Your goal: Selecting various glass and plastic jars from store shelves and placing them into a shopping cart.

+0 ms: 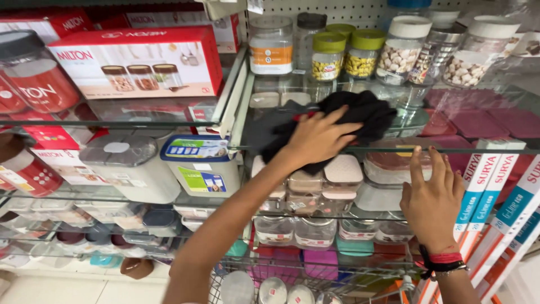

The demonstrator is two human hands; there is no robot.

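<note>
Two hands at centre frame — left hand (318, 138) pressed flat, clutching soft black cloth (360, 115) on glass shelf (169, 123); right hand (432, 197) open, fingertips on shelf edge.

Bright, even shop light from overhead. Soft white glare on glass shelf (450, 112) and jar lids (329, 40). Shadows faint. Slight motion blur on left hand (318, 138). Edges bowed, corners soft.
</note>
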